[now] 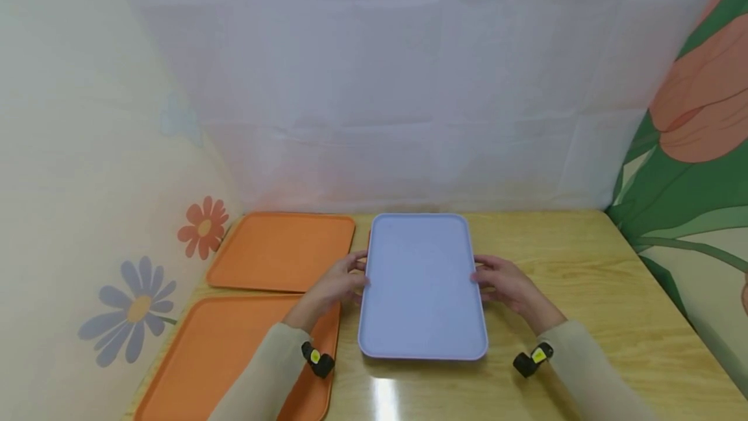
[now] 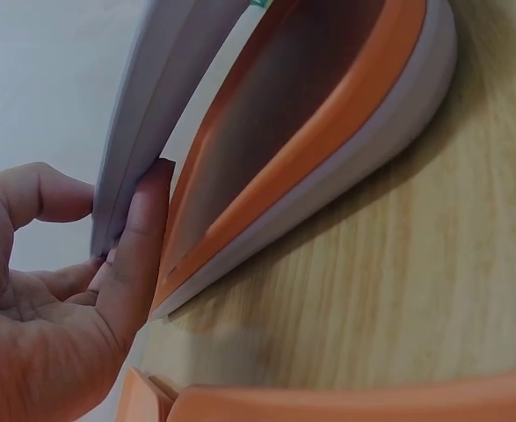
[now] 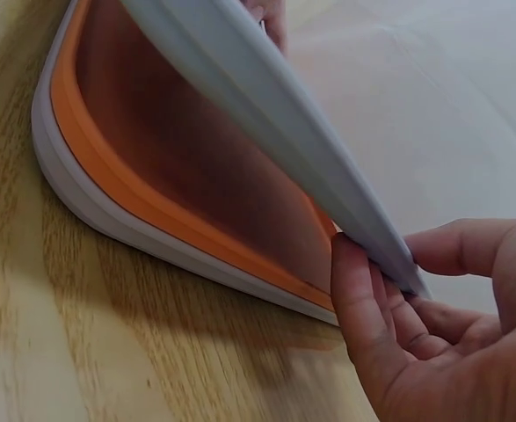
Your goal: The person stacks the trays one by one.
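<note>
Above an orange tray (image 2: 337,119), left hand (image 1: 339,281) and right hand (image 1: 507,284) pinch a lavender tray (image 1: 422,288) by its long sides, far-end contact between trays hard to judge.

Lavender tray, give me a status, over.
Left hand and right hand gripping opposite sides. Lavender tray tilted, raised. Underneath, orange tray atop pale tray; two more orange trays at left.
</note>
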A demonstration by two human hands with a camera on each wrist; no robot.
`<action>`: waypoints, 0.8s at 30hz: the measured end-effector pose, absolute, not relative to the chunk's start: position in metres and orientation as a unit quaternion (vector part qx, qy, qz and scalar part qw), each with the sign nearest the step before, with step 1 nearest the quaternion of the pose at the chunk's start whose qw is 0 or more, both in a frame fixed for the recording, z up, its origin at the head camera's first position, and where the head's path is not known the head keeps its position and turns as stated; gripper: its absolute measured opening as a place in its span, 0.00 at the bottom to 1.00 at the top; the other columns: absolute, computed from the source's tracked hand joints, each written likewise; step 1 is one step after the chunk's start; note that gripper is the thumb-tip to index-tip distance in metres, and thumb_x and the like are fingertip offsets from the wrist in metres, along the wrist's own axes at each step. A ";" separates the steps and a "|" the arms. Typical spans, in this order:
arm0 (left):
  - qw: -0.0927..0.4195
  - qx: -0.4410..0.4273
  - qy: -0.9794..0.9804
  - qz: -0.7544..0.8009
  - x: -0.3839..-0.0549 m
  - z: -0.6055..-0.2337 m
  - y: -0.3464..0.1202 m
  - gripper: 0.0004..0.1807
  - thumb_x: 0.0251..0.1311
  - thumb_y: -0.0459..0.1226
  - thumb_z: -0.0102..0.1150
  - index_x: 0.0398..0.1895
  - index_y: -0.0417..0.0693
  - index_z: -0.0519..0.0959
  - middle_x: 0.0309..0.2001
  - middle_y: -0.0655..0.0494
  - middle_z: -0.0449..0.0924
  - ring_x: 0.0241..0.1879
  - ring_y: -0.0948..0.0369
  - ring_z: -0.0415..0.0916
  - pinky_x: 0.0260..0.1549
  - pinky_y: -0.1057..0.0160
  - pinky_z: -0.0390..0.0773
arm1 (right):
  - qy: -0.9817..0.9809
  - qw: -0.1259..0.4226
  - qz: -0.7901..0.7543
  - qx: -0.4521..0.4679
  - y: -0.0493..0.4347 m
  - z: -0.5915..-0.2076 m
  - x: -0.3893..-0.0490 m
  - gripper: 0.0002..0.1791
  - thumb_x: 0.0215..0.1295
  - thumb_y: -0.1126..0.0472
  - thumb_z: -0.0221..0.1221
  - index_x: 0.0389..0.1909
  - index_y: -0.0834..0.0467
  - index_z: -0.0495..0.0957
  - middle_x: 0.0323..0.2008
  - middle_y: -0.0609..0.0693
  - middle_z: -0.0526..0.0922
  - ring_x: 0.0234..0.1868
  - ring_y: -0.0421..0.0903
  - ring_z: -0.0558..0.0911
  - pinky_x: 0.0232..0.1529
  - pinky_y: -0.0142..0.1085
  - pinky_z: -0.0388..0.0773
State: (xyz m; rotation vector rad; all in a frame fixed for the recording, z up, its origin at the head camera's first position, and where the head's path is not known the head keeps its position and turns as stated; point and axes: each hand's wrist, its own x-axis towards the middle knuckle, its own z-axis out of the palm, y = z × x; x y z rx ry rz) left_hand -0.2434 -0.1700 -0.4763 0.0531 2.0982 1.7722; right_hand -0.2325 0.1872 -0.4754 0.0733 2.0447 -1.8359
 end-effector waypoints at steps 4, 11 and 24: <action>0.196 0.012 0.752 0.629 -0.246 -0.477 -0.169 0.40 0.59 0.26 0.58 0.77 0.42 0.59 0.58 0.38 0.68 0.43 0.52 0.77 0.35 0.52 0.86 | 0.729 0.192 -0.657 0.026 0.186 -0.478 -0.235 0.37 0.68 0.67 0.57 0.75 0.70 0.57 0.48 0.59 0.80 0.43 0.46 0.82 0.46 0.44 0.85; 0.196 0.012 0.757 0.624 -0.250 -0.476 -0.168 0.40 0.58 0.26 0.59 0.76 0.40 0.59 0.56 0.39 0.67 0.43 0.52 0.76 0.33 0.54 0.86 | 0.742 0.188 -0.642 0.032 0.184 -0.481 -0.240 0.36 0.68 0.67 0.58 0.74 0.69 0.59 0.50 0.59 0.79 0.45 0.46 0.81 0.45 0.42 0.84; 0.189 0.000 0.779 0.598 -0.254 -0.476 -0.165 0.42 0.57 0.26 0.60 0.77 0.39 0.58 0.55 0.40 0.67 0.43 0.52 0.76 0.32 0.54 0.86 | 0.764 0.184 -0.616 0.053 0.180 -0.482 -0.247 0.34 0.68 0.69 0.58 0.74 0.67 0.62 0.52 0.62 0.79 0.46 0.49 0.80 0.41 0.40 0.84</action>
